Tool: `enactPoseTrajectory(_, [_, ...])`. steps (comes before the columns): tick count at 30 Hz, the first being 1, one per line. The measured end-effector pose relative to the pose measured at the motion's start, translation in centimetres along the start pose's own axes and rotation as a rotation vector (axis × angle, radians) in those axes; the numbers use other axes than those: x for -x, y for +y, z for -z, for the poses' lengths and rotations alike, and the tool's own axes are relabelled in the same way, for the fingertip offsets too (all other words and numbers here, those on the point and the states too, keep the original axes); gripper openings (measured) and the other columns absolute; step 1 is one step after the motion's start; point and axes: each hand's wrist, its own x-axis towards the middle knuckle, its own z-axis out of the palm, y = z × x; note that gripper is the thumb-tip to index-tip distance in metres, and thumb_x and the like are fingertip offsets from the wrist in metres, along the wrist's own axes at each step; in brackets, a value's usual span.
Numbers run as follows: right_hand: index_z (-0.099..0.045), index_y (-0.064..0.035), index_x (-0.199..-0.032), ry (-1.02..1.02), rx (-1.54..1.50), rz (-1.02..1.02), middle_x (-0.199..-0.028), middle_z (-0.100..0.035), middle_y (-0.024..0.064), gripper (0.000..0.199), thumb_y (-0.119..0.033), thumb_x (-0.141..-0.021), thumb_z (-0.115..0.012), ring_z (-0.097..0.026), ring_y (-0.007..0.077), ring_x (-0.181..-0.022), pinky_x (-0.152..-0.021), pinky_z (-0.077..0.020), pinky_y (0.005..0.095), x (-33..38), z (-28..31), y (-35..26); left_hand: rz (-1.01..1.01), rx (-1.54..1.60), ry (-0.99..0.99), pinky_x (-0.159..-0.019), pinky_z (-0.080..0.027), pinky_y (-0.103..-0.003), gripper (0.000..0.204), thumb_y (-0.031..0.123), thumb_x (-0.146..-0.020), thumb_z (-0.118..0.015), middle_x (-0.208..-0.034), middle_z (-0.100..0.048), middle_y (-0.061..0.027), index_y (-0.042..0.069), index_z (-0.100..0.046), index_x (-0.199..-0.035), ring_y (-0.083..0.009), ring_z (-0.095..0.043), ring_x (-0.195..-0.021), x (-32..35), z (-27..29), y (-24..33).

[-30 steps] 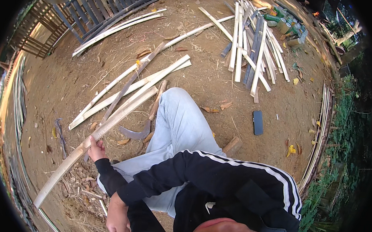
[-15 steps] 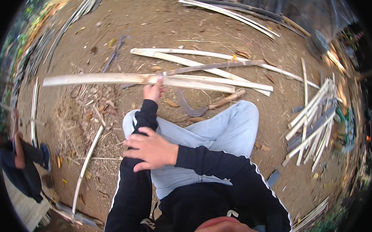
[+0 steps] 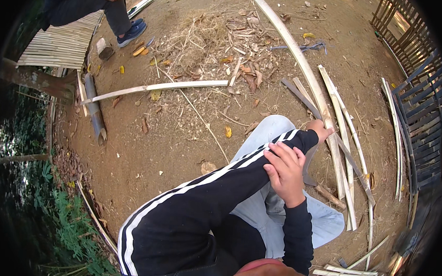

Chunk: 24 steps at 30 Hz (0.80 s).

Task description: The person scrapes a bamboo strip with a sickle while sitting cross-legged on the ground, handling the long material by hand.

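**Strip swung to the person's right**

Swung round since half a second ago, the long bamboo strip (image 3: 303, 67) now runs from the top of the view down past the knee. Left hand (image 3: 320, 130) is closed around it; right hand (image 3: 284, 171) rests loosely open on the left sleeve. Split strips (image 3: 351, 158) lie beside; the work looks partway, many already cut.

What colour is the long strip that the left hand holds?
Pale tan, almost cream: the long bamboo strip, seen in the head view.

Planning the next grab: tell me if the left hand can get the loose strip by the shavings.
Probably not: the left hand grips the long strip; the loose strip lies far off across the dirt.
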Motion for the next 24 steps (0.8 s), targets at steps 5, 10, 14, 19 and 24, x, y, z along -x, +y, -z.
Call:
enactPoseTrajectory(5, [-0.065,-0.0063,-0.081,0.139,-0.019,-0.084,-0.11,-0.064,0.0082,0.014,-0.019,-0.078,-0.07,-0.058,0.0275,-0.108,-0.093,-0.0367,0.0414,2.7,0.1,0.0,0.02,-0.041,0.027,-0.058,-0.051,-0.034,0.035,0.038,-0.082,-0.067,-0.062,-0.065,-0.0094,0.003,-0.069,-0.076,-0.0195,-0.064,-0.055,-1.3,-1.0,-0.6])
enactPoseTrajectory(10, [-0.06,-0.0075,-0.079,0.192,0.047,-0.118,-0.111,-0.061,0.0083,0.018,-0.018,-0.073,-0.074,-0.053,0.0323,-0.112,-0.091,-0.0376,0.0438,2.0,-1.2,-2.3,-0.042,-0.019,0.004,-0.058,-0.051,-0.033,0.026,0.032,-0.082,-0.069,-0.065,-0.066,-0.0082,0.006,-0.071,-0.084,-0.0183,-0.065,-0.057,-2.0,-1.9,-2.0])
enactPoseTrajectory(14, [-0.057,-0.0078,-0.078,0.218,-0.023,-0.04,-0.101,-0.06,0.0067,0.017,-0.013,-0.072,-0.072,-0.053,0.0308,-0.108,-0.09,-0.0379,0.0452,2.1,-2.2,-3.1,-0.046,0.056,-0.011,-0.059,-0.051,-0.033,0.027,0.033,-0.081,-0.069,-0.066,-0.066,-0.0089,0.006,-0.071,-0.084,-0.0192,-0.065,-0.058,-1.5,-1.1,-2.2])
enactPoseTrajectory(19, [-0.054,-0.0049,-0.078,0.176,-0.257,-0.178,-0.088,-0.059,0.0085,0.014,-0.01,-0.077,-0.067,-0.057,0.0316,-0.09,-0.083,-0.042,0.043,7.8,-2.6,-1.9,-0.074,0.012,-0.039,-0.064,-0.052,-0.036,0.031,0.036,-0.081,-0.068,-0.069,-0.067,-0.0122,0.005,-0.071,-0.084,-0.0229,-0.066,-0.063,0.1,-0.9,0.0])
enactPoseTrajectory(24, [-0.054,-0.0014,-0.079,0.124,-0.126,-0.104,-0.084,-0.061,0.0144,0.01,-0.008,-0.085,-0.059,-0.058,0.0309,-0.079,-0.074,-0.0449,0.0393,7.8,0.3,-0.6,-0.105,0.104,-0.016,-0.065,-0.051,-0.039,0.034,0.038,-0.079,-0.069,-0.07,-0.066,-0.0168,0.005,-0.07,-0.088,-0.0294,-0.066,-0.065,0.5,-0.2,-0.9])
